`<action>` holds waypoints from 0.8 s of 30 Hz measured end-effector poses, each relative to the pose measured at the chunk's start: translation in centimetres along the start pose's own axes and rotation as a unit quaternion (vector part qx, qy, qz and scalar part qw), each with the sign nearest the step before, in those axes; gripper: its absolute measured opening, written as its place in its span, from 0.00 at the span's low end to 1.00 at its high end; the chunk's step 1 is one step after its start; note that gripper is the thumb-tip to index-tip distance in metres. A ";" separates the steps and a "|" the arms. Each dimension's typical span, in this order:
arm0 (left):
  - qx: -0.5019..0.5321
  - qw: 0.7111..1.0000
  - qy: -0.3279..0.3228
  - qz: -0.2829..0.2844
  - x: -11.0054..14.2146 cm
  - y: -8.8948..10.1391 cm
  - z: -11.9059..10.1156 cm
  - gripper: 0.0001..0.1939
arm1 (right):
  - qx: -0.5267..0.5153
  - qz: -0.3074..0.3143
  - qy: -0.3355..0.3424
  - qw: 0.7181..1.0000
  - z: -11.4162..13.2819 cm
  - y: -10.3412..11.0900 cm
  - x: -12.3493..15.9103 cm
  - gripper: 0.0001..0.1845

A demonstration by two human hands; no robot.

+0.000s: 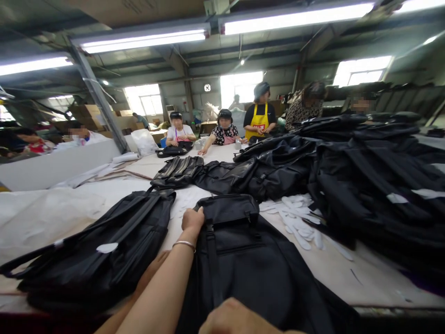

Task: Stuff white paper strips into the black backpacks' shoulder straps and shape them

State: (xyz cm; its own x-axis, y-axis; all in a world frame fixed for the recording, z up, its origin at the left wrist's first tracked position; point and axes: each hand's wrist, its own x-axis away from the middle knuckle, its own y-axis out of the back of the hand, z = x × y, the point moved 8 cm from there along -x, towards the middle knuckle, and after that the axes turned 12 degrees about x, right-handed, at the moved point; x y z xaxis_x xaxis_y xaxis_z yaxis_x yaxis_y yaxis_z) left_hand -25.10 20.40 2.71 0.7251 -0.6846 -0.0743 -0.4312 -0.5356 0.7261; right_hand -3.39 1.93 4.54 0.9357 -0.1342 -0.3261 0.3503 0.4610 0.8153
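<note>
A black backpack lies before me on the table, its top flap pointing away and a buckle strap running down its front. My left hand, with a bracelet at the wrist, has its fingers curled over the flap's left corner. At the bottom edge, my right hand is over the lower part of the backpack, blurred and cut off by the frame, so its fingers do not show. Partly hidden behind my left forearm is another hand, near a second black backpack; whose it is I cannot tell.
White slips lie to the right of the flap. Black bags are heaped at right, and more bags lie across the middle. Clear plastic sheeting covers the left. Several co-workers sit or stand beyond the table.
</note>
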 end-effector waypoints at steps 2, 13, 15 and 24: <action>-0.006 0.997 -0.069 -0.023 1.0 0.9 -2.5 0.28 | 0.046 -0.055 -0.099 0.993 -3.2 4.7 2.4 0.08; -0.105 0.838 -0.482 0.233 11.0 -11.3 -13.2 0.32 | 0.240 0.049 -0.494 0.835 -21.3 9.8 8.8 0.20; -0.113 0.838 -0.482 0.229 10.4 -12.7 -13.3 0.30 | 0.229 0.060 -0.472 0.849 -21.7 9.9 8.5 0.18; -0.126 0.838 -0.486 0.214 9.1 -14.8 -12.3 0.25 | 0.247 0.093 -0.377 0.888 -23.7 10.3 7.2 0.17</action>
State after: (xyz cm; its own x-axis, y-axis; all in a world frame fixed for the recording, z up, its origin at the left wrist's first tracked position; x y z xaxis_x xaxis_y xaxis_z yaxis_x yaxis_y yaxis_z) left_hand -5.51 28.18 -0.26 -0.2998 -0.9320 -0.2038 -0.3246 -0.1013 0.9404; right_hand 5.98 26.52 -0.77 0.6755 -0.7308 0.0977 -0.0121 0.1215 0.9925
